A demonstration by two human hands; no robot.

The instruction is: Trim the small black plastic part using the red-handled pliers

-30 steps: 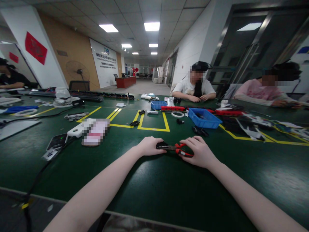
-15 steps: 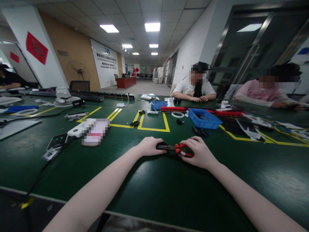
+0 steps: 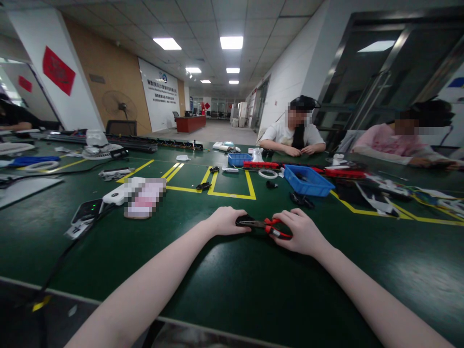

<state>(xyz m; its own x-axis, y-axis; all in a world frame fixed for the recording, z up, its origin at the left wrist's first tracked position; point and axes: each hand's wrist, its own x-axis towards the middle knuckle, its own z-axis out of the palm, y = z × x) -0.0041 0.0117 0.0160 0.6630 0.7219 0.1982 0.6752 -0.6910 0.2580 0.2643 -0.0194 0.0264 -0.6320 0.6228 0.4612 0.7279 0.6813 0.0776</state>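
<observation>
Near the middle of the green table (image 3: 217, 280), my left hand (image 3: 229, 221) is closed on a small black part (image 3: 242, 220). My right hand (image 3: 295, 231) grips the red and black handles of the pliers (image 3: 277, 229), which look spread apart. The metal jaws point left and reach the black part at my left fingertips. Whether the jaws bite on it is too small to tell.
Beyond my right hand are a blue bin (image 3: 308, 181) and a black clip-like item (image 3: 301, 199). A phone (image 3: 145, 198), a white device (image 3: 121, 192) and a black cable (image 3: 68, 249) lie left. Two people sit across the table; another is far left.
The view has shifted slightly. The handles of the pliers look a little wider apart, and my right fingers have opened slightly with them. My left hand keeps its hold on the black part.
</observation>
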